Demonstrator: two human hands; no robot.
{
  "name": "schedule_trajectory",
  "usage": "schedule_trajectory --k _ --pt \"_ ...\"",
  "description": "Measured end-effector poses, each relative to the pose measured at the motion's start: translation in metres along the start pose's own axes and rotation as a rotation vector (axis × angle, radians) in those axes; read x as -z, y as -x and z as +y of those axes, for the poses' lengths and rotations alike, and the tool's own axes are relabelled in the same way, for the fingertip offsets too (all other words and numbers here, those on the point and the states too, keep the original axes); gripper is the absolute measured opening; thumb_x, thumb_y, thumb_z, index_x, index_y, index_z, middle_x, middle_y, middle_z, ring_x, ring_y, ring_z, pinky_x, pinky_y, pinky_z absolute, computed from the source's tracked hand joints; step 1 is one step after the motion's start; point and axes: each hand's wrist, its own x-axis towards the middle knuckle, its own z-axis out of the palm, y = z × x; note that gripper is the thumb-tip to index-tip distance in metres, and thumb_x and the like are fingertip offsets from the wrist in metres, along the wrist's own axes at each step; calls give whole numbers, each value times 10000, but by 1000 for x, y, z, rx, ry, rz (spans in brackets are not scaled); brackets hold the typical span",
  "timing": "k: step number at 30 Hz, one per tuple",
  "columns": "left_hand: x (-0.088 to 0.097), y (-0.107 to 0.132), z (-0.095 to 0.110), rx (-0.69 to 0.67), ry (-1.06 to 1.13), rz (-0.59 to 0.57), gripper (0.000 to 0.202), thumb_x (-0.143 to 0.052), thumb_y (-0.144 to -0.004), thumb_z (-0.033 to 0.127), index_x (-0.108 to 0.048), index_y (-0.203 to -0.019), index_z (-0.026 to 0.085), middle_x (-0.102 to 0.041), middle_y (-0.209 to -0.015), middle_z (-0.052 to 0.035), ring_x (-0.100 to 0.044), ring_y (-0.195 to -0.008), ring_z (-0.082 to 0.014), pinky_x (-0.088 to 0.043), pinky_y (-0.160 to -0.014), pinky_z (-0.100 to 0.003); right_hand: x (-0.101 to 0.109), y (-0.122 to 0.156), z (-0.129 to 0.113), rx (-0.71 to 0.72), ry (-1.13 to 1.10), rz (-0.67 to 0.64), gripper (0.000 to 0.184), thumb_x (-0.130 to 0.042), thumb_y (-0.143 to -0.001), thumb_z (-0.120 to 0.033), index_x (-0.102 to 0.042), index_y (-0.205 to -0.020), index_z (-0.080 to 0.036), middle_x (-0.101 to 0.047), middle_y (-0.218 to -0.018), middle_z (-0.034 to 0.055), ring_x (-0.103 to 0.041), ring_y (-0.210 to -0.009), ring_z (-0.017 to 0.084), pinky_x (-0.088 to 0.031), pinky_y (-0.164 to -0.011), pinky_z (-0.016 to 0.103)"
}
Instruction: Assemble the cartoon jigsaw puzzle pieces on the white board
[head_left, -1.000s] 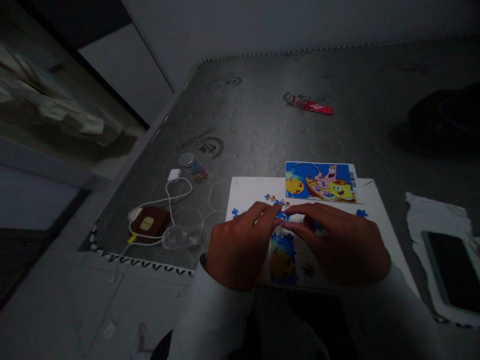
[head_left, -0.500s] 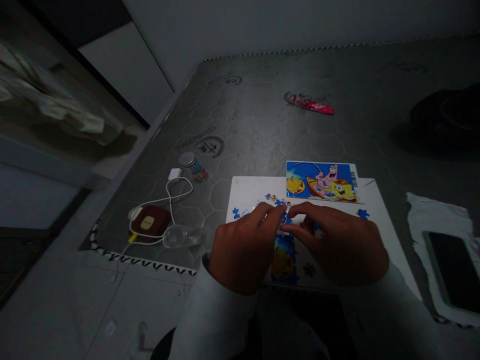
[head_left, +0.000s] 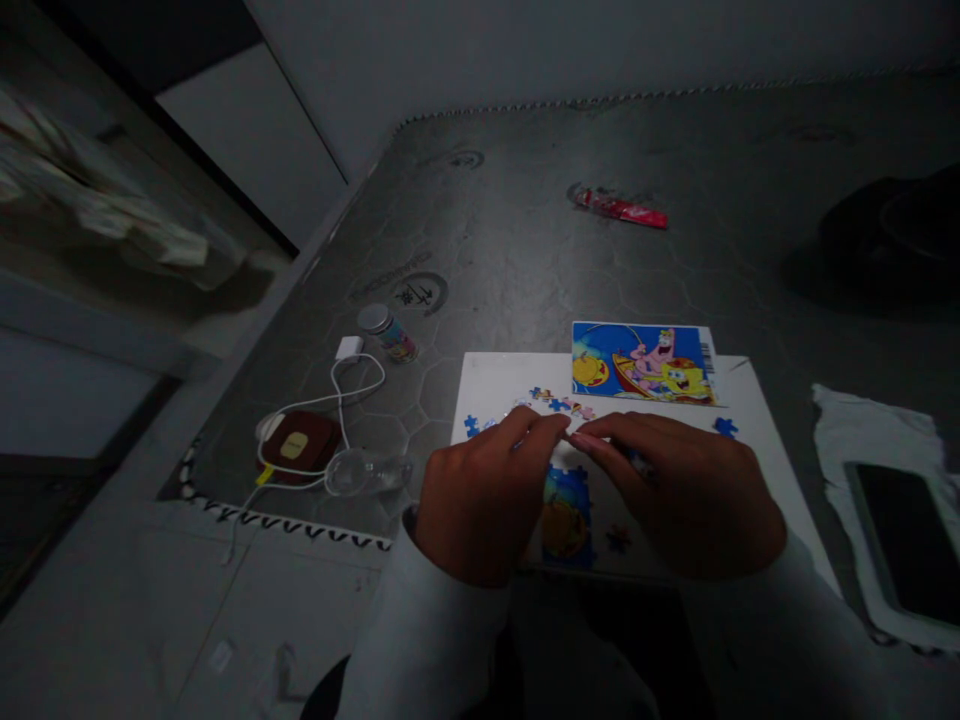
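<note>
My left hand [head_left: 487,500] and my right hand [head_left: 686,490] meet fingertip to fingertip over a white board [head_left: 487,375]. Pinched between them is a small puzzle piece [head_left: 571,434], seen nearly edge-on and mostly covered by the fingers. Just below lies a joined blue-and-yellow puzzle section [head_left: 566,515]. Several loose pieces are scattered above the hands, among them a blue piece [head_left: 558,405] and a pink piece [head_left: 582,410]. A dark patterned piece [head_left: 619,538] rests under my right hand. The cartoon picture card [head_left: 645,362] lies at the board's top edge.
Left of the board are a clear plastic bottle [head_left: 367,473], a brown case [head_left: 300,445], a white cable with its charger plug [head_left: 349,348], and a small jar [head_left: 388,333]. On the right a phone [head_left: 907,540] lies on white tissue [head_left: 870,430]. A red packet [head_left: 630,211] lies farther back.
My fingertips have drawn closer together and risen slightly, and the blue face of the piece between them has turned out of sight. More of the joined section and the loose pieces now shows.
</note>
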Motion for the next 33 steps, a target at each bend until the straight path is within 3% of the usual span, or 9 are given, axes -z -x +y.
schedule_trajectory --k 6,12,17,23,28,33 --pt "-1 2 -3 25 -1 11 287 -619 -984 259 -673 -1264 294 -791 -1067 13 -742 -697 -153 -415 -444 -273 1 -2 -4 -126 3 42 398 -410 -1051 -393 -753 -900 -257 -801 -864 25 -741 -709 207 -455 -556 327" --pt "2 2 0 33 3 58 164 -609 -1000 325 -730 -1108 299 -800 -1029 48 -744 -693 -136 -404 -455 -267 1 -2 -7 -159 -124 7 359 -446 -1041 -395 -750 -904 -262 -788 -831 -1 -716 -668 178 -457 -580 316" --pt "6 1 -2 11 -4 41 194 -574 -1013 289 -731 -1127 274 -802 -1030 23 -737 -668 -129 -388 -438 -253 1 -1 -6 -186 -113 36 330 -544 -995 -505 -743 -1087 -258 -687 -644 -34 -623 -524 146 -370 -486 298" --pt "4 4 -6 -19 13 14 290 -630 -977 234 -683 -1261 257 -806 -1016 16 -752 -716 -151 -429 -462 -254 1 -1 -5 -143 -98 26 288 -510 -1021 -386 -754 -913 -276 -788 -866 -9 -724 -726 175 -449 -593 307" --pt "1 4 -5 -24 61 42 195 -605 -1004 335 -713 -1150 263 -804 -1027 36 -755 -735 -144 -438 -489 -260 -1 1 -6 -205 -82 43 297 -530 -1010 -436 -756 -918 -267 -784 -823 0 -695 -614 172 -416 -539 312" --pt "3 2 -4 -3 55 62 174 -605 -997 337 -733 -1090 267 -801 -973 51 -745 -692 -142 -417 -459 -266 0 -1 -8 -177 -74 17 372 -466 -1032 -452 -751 -870 -275 -756 -733 -6 -672 -577 172 -402 -517 314"
